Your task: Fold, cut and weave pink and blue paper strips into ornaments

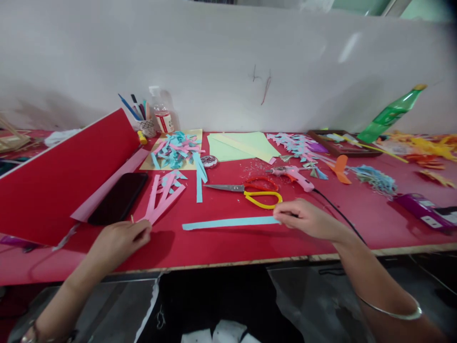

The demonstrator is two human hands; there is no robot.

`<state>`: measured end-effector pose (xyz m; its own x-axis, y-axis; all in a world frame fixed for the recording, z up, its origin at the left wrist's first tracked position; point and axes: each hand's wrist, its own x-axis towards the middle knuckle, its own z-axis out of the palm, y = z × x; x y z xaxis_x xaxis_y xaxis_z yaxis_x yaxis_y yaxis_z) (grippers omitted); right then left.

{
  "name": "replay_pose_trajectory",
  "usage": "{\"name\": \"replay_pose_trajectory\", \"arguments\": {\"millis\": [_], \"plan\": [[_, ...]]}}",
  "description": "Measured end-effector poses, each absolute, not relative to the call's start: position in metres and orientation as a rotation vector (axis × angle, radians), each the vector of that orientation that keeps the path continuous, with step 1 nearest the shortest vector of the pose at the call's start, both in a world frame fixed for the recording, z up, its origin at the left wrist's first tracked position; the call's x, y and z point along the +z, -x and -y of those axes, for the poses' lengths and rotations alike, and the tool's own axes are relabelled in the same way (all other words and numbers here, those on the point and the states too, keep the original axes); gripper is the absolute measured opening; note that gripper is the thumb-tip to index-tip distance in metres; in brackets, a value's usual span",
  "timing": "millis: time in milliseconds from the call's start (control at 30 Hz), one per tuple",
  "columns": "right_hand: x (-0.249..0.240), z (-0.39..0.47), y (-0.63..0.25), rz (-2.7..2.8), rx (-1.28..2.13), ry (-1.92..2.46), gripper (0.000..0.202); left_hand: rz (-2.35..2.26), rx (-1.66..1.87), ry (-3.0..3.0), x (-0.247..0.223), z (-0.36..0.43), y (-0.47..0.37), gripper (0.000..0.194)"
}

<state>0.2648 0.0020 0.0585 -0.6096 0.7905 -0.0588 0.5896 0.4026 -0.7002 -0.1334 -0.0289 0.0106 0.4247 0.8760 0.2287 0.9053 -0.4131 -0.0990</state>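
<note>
My right hand [302, 218] pinches the right end of a light blue paper strip [228, 222], which stretches left, low over the red tabletop. Closed at the thumb and fingertips, my left hand [123, 243] is at the lower ends of several pink paper strips [166, 202]; a tiny pale tip sticks up behind its knuckles, and what it grips is hidden. Scissors [246, 189] with one red and one yellow handle loop lie just beyond the blue strip. More blue strips [199, 181] lie left of the blades. A pink glue gun [294, 176] rests behind my right hand.
A black phone [119, 197] lies by a leaning red board [71, 176]. Cut paper pieces [178, 148] are heaped near a pen cup [146, 126] and a pump bottle [163, 114]. Green paper sheets [235, 145], a brown tray [342, 145] and a tilted green bottle [392, 114] stand farther back.
</note>
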Motion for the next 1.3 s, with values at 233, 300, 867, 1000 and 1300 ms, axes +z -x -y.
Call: {"name": "replay_pose_trajectory", "arguments": {"millis": [233, 300, 867, 1000, 1300], "plan": [[0.062, 0.003, -0.213, 2.533, 0.901, 0.926, 0.024, 1.452, -0.552, 2.774, 0.043, 0.034, 0.044, 0.027], [0.064, 0.004, -0.201, 2.540, 0.890, 0.884, 0.024, 1.389, -0.421, 2.914, 0.045, 0.032, 0.017, 0.027], [0.052, -0.001, -0.257, 2.532, 0.801, 1.216, 0.029, 1.628, 0.054, 2.892, 0.028, 0.022, 0.074, 0.030], [0.051, 0.007, -0.237, 2.531, 0.495, 1.248, 0.025, 1.594, 0.112, 2.880, 0.032, 0.022, 0.061, 0.029], [0.036, 0.024, -0.158, 2.627, 0.402, 1.006, 0.024, 1.495, -0.123, 3.051, 0.036, 0.029, 0.028, 0.031]]}}
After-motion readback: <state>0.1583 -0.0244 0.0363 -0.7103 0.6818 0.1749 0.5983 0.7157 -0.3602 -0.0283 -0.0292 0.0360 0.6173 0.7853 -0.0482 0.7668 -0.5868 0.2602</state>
